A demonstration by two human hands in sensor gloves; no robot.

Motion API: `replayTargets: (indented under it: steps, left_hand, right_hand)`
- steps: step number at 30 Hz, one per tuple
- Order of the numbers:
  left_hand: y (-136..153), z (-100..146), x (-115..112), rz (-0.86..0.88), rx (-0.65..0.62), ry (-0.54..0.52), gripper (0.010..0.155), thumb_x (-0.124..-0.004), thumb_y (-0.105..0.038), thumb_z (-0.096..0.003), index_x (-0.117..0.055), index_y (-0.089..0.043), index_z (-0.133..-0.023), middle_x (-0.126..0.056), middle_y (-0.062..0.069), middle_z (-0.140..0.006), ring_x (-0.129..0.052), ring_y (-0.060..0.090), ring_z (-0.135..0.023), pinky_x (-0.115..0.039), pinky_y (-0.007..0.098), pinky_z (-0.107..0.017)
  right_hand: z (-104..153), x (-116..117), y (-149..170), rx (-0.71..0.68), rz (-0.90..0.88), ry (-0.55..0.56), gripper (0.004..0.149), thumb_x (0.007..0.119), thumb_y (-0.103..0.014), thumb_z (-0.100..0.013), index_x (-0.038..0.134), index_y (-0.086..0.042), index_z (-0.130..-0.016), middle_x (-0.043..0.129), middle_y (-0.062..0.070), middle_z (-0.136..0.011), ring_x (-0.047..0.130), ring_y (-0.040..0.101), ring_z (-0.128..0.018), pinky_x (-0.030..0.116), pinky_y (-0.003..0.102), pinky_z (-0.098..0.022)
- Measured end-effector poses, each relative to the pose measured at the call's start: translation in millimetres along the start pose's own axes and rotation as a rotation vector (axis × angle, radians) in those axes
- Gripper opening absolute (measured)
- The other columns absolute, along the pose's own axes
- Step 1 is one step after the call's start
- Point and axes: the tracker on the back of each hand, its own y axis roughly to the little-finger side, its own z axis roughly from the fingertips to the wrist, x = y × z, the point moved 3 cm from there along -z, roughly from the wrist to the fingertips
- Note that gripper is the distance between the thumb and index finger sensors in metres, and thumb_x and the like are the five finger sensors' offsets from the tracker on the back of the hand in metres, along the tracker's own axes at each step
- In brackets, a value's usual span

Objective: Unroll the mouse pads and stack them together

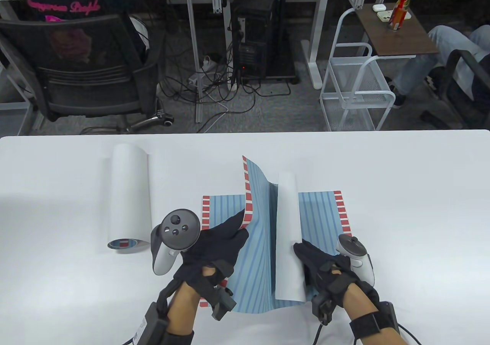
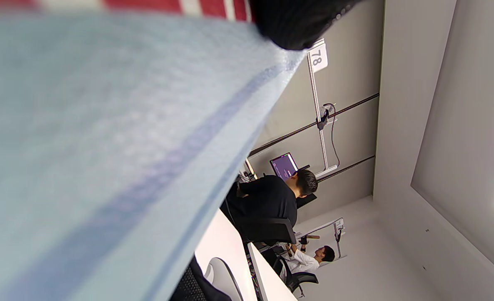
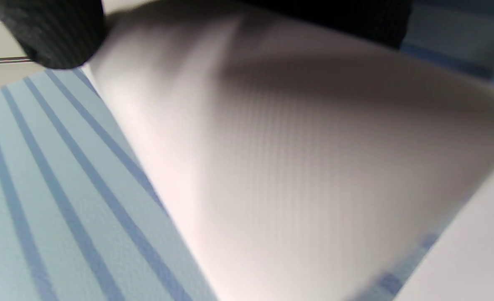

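Note:
A blue-striped mouse pad with red-and-white ends (image 1: 323,211) lies flat on the white table (image 1: 421,207). A second, partly unrolled pad (image 1: 260,222) lies on it. My left hand (image 1: 226,238) pinches its raised red-and-white edge (image 1: 248,203). My right hand (image 1: 312,259) grips the pad's still-curled white part (image 1: 288,238). The left wrist view shows the blue surface (image 2: 104,146) under a gloved fingertip (image 2: 297,21). The right wrist view shows the white curl (image 3: 293,167), the stripes (image 3: 42,188) and my fingers (image 3: 50,33). A third pad (image 1: 130,196) stays rolled at the left.
Beyond the table's far edge are a black mesh chair (image 1: 88,65), a computer tower with cables (image 1: 250,50) and a white wire cart (image 1: 356,92). Bare white table surface lies to the left and right of the pads.

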Motion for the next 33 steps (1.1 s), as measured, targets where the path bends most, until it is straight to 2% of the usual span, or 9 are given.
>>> replayTargets:
  steps: [9, 20, 27, 30, 33]
  left_hand:
    - [-6.0, 3.4, 3.6, 0.009, -0.020, -0.004, 0.056, -0.070, -0.034, -0.0489, -0.066, -0.032, -0.105, -0.097, 0.000, -0.085, -0.109, 0.024, -0.055, -0.093, 0.031, -0.039]
    - [-11.3, 6.9, 9.2, 0.010, -0.047, -0.016, 0.056, -0.070, -0.034, -0.0488, -0.066, -0.032, -0.105, -0.097, 0.000, -0.085, -0.109, 0.024, -0.055, -0.093, 0.032, -0.039]
    - [-12.9, 9.1, 11.4, 0.005, -0.056, -0.021, 0.056, -0.071, -0.034, -0.0488, -0.067, -0.032, -0.105, -0.097, 0.000, -0.085, -0.109, 0.024, -0.055, -0.093, 0.032, -0.039]
    - [-12.7, 9.8, 13.5, -0.006, -0.053, -0.034, 0.056, -0.071, -0.034, -0.0487, -0.067, -0.032, -0.104, -0.096, 0.000, -0.085, -0.109, 0.024, -0.056, -0.093, 0.032, -0.039]
    - [-11.8, 9.9, 14.6, -0.013, -0.049, -0.041, 0.056, -0.071, -0.034, -0.0487, -0.067, -0.032, -0.104, -0.097, 0.000, -0.085, -0.109, 0.024, -0.056, -0.093, 0.032, -0.040]
  right_hand:
    - [1.2, -5.8, 3.3, 0.023, -0.020, 0.033, 0.081, 0.068, -0.057, -0.040, 0.033, -0.017, -0.101, 0.053, 0.020, -0.101, 0.073, 0.043, -0.084, 0.067, 0.056, -0.058]
    - [2.3, -12.7, 4.3, 0.024, -0.046, 0.039, 0.082, 0.067, -0.059, -0.040, 0.034, -0.017, -0.101, 0.054, 0.021, -0.101, 0.074, 0.044, -0.083, 0.068, 0.057, -0.057]
    - [4.8, -18.4, 2.5, 0.024, -0.044, 0.087, 0.069, 0.064, -0.047, -0.043, 0.043, -0.015, -0.101, 0.062, 0.022, -0.098, 0.080, 0.044, -0.080, 0.071, 0.058, -0.054]
    - [11.0, -29.3, -6.7, -0.002, 0.019, 0.204, 0.063, 0.064, -0.041, -0.044, 0.050, -0.013, -0.099, 0.068, 0.023, -0.095, 0.083, 0.044, -0.077, 0.073, 0.058, -0.052]
    - [14.9, -35.8, -11.8, -0.023, 0.051, 0.253, 0.056, 0.067, -0.036, -0.044, 0.060, -0.013, -0.095, 0.078, 0.021, -0.089, 0.091, 0.041, -0.070, 0.077, 0.055, -0.048]
